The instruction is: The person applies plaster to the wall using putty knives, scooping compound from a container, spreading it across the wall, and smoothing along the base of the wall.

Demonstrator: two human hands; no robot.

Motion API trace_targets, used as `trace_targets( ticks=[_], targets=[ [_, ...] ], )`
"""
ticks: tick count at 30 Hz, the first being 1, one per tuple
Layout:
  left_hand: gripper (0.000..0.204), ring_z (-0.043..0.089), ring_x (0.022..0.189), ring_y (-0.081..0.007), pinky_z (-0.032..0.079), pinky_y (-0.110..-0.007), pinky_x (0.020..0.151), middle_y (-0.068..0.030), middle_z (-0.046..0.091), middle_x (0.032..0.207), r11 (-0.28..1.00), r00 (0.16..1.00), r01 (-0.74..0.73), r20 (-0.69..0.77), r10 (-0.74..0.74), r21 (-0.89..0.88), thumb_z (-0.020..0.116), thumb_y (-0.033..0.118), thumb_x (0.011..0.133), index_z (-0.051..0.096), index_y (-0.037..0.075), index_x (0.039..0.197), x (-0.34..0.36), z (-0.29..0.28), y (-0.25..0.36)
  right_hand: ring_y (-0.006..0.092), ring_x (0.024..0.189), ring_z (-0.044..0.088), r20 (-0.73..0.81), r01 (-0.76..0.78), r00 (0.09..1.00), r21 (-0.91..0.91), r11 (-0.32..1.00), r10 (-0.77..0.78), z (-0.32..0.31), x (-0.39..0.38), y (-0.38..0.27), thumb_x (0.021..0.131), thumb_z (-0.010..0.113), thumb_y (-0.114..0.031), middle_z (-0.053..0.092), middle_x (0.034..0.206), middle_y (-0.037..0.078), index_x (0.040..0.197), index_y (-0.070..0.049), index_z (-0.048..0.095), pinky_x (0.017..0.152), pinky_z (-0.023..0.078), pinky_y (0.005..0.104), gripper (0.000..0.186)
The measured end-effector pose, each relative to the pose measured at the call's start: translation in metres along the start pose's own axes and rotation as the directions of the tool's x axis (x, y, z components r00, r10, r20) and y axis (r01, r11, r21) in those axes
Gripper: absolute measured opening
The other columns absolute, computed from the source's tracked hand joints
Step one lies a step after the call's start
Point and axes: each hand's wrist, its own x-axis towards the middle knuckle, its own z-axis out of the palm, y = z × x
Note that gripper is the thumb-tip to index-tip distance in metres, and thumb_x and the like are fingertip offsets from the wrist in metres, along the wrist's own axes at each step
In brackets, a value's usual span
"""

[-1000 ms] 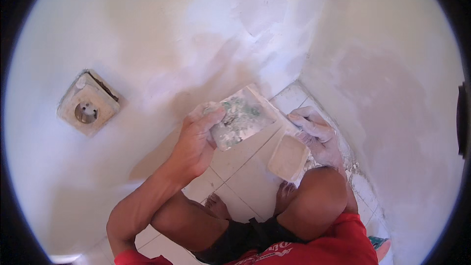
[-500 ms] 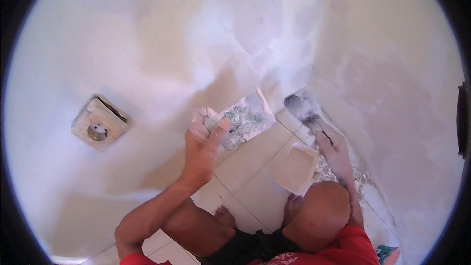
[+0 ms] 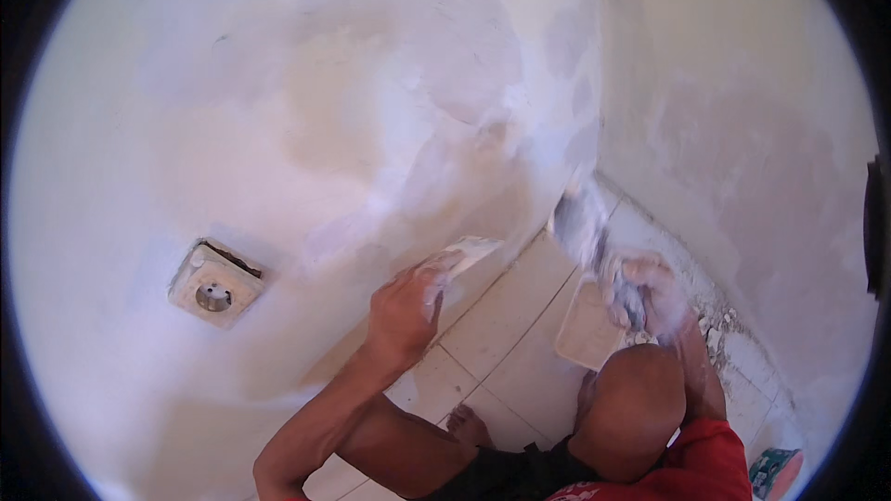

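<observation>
My left hand (image 3: 404, 315) is closed around a wide, plaster-smeared scraper (image 3: 475, 250). Its plate is seen nearly edge-on, close to the patched wall (image 3: 408, 148); I cannot tell whether it touches. In my dusty right hand (image 3: 664, 292) is a putty knife (image 3: 581, 223), gripped by the handle. The knife's blade, coated in whitish plaster, points toward the low corner where the walls meet the floor. Below the knife, a shallow beige tray (image 3: 585, 329) rests on the tiles, partly hidden by my right hand and knee.
A loosened wall socket (image 3: 215, 288) sticks out at the left, with a dark gap behind its top edge. Plaster crumbs (image 3: 719, 325) lie along the right wall's foot. A green and pink object (image 3: 778, 473) is at the lower right. Pale tiles (image 3: 520, 315) cover the floor.
The scraper in my left hand has turned from showing its plastered face to nearly edge-on. My right hand has rotated, with the knife still in it. The whole view has shifted.
</observation>
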Motion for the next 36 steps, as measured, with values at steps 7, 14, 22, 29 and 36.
trace_targets(
  ticks=[7, 14, 22, 29, 36],
  targets=[
    [0.023, 0.066, 0.081, -0.0256, 0.053, -0.034, 0.072, -0.0151, 0.061, 0.097, 0.929, 0.935, 0.352, 0.088, -0.343, -0.118, 0.066, -0.005, 0.085, 0.051, 0.003, 0.101, -0.012, -0.027, 0.007, 0.0104, 0.068, 0.056, -0.152, 0.36, 0.871, -0.449, 0.818, -0.467, 0.025, 0.049, -0.02, 0.094, 0.053, -0.01, 0.06, 0.092, 0.007, 0.133, -0.002, 0.057, 0.058, 0.047, 0.023, 0.04],
    [0.023, 0.059, 0.083, -0.0135, 0.049, -0.027, 0.074, -0.0068, 0.057, 0.095, 0.843, 0.87, 0.493, 0.12, -0.478, -0.216, 0.067, -0.004, 0.087, 0.049, 0.004, 0.099, -0.022, -0.043, 0.013, 0.0213, 0.08, 0.055, 0.045, 0.305, 0.7, -0.921, 0.242, -0.713, 0.036, 0.096, -0.031, 0.09, 0.056, -0.011, 0.053, 0.088, 0.01, 0.14, -0.02, 0.053, 0.075, 0.048, 0.0352, 0.051],
    [0.026, 0.056, 0.085, -0.0118, 0.048, -0.026, 0.076, -0.0056, 0.054, 0.095, 0.857, 0.874, 0.486, 0.095, -0.477, -0.172, 0.069, -0.004, 0.086, 0.048, 0.005, 0.1, -0.035, -0.059, 0.007, 0.0226, 0.071, 0.057, 0.035, 0.41, 0.491, -0.891, 0.196, -0.87, 0.072, 0.138, 0.036, 0.085, 0.062, 0.0, 0.052, 0.089, 0.01, 0.14, -0.017, 0.053, 0.063, 0.051, 0.034, 0.058],
    [0.026, 0.057, 0.088, -0.0131, 0.049, -0.027, 0.078, -0.0047, 0.05, 0.098, 0.813, 0.843, 0.533, 0.075, -0.532, -0.234, 0.067, -0.006, 0.086, 0.047, 0.005, 0.099, -0.047, -0.066, 0.007, 0.0259, 0.07, 0.057, 0.114, 0.393, 0.508, -0.913, 0.112, -0.854, 0.079, 0.17, 0.088, 0.084, 0.065, -0.001, 0.049, 0.092, 0.011, 0.146, -0.012, 0.044, 0.06, 0.052, 0.036, 0.066],
    [0.027, 0.058, 0.088, -0.0126, 0.049, -0.026, 0.078, -0.0045, 0.05, 0.097, 0.741, 0.791, 0.608, 0.141, -0.595, -0.284, 0.066, -0.008, 0.085, 0.046, 0.006, 0.098, -0.051, -0.074, 0.009, 0.025, 0.07, 0.057, 0.206, 0.403, 0.56, -0.914, 0.047, -0.803, 0.029, 0.14, 0.109, 0.085, 0.065, 0.002, 0.053, 0.093, 0.012, 0.141, -0.013, 0.051, 0.059, 0.05, 0.0363, 0.06]
  ],
)
